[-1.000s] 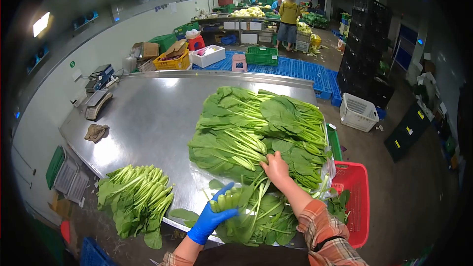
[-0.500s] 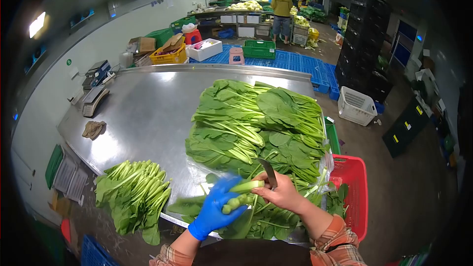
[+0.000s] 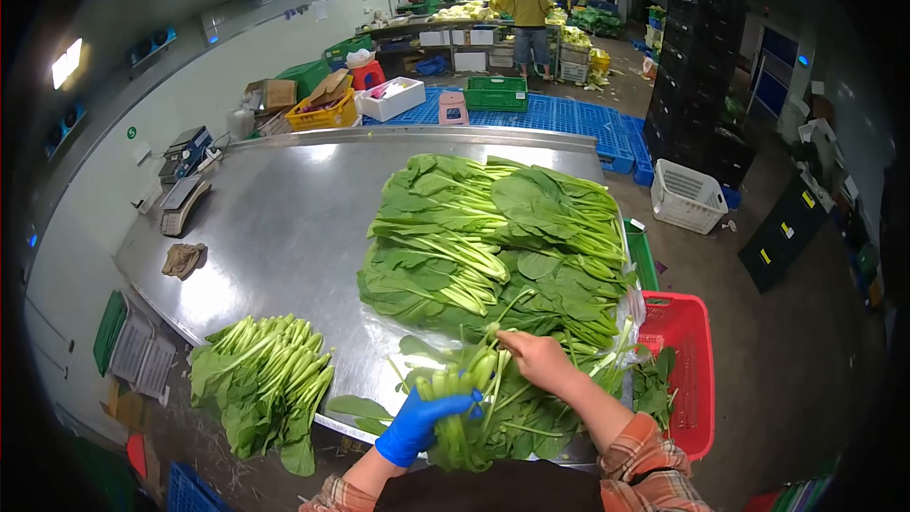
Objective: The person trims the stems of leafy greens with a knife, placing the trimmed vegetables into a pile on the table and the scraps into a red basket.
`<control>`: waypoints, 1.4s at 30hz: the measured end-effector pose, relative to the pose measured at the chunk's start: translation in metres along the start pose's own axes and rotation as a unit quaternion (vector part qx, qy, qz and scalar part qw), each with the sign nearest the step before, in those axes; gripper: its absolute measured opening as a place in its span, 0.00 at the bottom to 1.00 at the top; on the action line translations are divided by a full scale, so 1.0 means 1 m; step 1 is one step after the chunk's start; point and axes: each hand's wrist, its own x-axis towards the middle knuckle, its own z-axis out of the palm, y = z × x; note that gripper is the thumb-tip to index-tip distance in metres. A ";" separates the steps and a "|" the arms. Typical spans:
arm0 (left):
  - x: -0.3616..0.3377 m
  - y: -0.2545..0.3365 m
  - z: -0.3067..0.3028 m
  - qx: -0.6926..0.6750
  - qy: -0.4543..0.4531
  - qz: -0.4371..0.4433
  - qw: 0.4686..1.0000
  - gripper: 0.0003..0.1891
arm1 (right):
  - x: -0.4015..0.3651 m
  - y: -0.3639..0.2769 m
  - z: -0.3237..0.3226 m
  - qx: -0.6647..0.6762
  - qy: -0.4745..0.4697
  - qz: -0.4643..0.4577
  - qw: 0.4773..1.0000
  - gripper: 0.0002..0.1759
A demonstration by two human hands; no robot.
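Observation:
My left hand (image 3: 424,425), in a blue glove, is wrapped around a bunch of leafy greens (image 3: 453,384), pale stalk ends upward and leaves hanging below. Just right of it, my bare right hand (image 3: 538,360) has its fingers closed at the root end of a leafy green stalk (image 3: 493,330). No knife blade shows at that hand now. Loose leaves and stalks lie beneath both hands. Beyond them, a large pile of leafy greens (image 3: 493,228) covers the right part of the steel table (image 3: 284,199).
A trimmed heap of greens (image 3: 265,379) sits at the table's left front corner. A red basket (image 3: 697,370) stands at the right edge. A brown cloth (image 3: 183,260) and a scale (image 3: 185,204) are at left. A person (image 3: 527,19) stands far back.
My left hand has moved down slightly, its bunch now more upright. My right hand has shifted a little to the stalk end, and the knife blade seen before is out of sight.

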 end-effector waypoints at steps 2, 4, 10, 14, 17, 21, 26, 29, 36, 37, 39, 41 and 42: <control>0.002 0.002 0.001 0.009 0.003 0.016 1.000 0.19 | -0.003 0.003 0.000 0.151 0.005 0.064 0.986 0.16; 0.010 -0.001 0.003 0.031 -0.015 0.015 0.999 0.21 | -0.008 -0.009 0.000 0.281 -0.012 0.118 0.952 0.21; 0.013 0.022 -0.009 0.155 0.066 0.173 0.970 0.24 | -0.005 -0.025 -0.030 0.298 0.141 0.140 0.934 0.16; 0.015 0.014 0.004 0.219 -0.017 0.211 0.953 0.22 | 0.002 -0.070 -0.029 0.389 0.038 0.148 0.908 0.15; 0.008 0.008 -0.001 0.168 0.073 0.152 0.971 0.20 | 0.014 -0.064 -0.015 0.444 0.008 0.177 0.878 0.12; -0.023 0.040 -0.035 0.221 0.181 0.307 0.908 0.20 | 0.030 -0.018 0.027 0.197 -0.026 0.138 0.970 0.14; -0.060 0.138 -0.106 0.578 0.444 0.363 0.580 0.16 | 0.032 -0.007 0.093 -0.049 -0.121 -0.079 0.988 0.25; -0.047 0.150 -0.230 0.739 0.491 0.239 0.395 0.21 | 0.046 -0.022 0.115 -0.128 -0.264 -0.002 0.956 0.33; -0.020 0.021 -0.338 0.696 0.489 -0.104 0.515 0.64 | 0.055 -0.012 0.160 -0.239 -0.392 0.063 0.886 0.42; -0.019 0.024 -0.338 0.698 0.489 -0.108 0.512 0.62 | 0.048 -0.012 0.161 -0.241 -0.397 0.069 0.883 0.42; -0.014 0.026 -0.320 0.757 0.507 -0.032 0.410 0.51 | 0.031 -0.010 0.157 -0.241 -0.408 0.075 0.877 0.42; 0.003 0.013 -0.292 0.703 0.426 0.049 0.567 0.43 | 0.006 -0.005 0.146 -0.246 -0.401 0.059 0.880 0.40; 0.010 0.004 -0.276 0.666 0.383 0.087 0.635 0.40 | -0.008 -0.004 0.142 -0.247 -0.398 0.046 0.882 0.39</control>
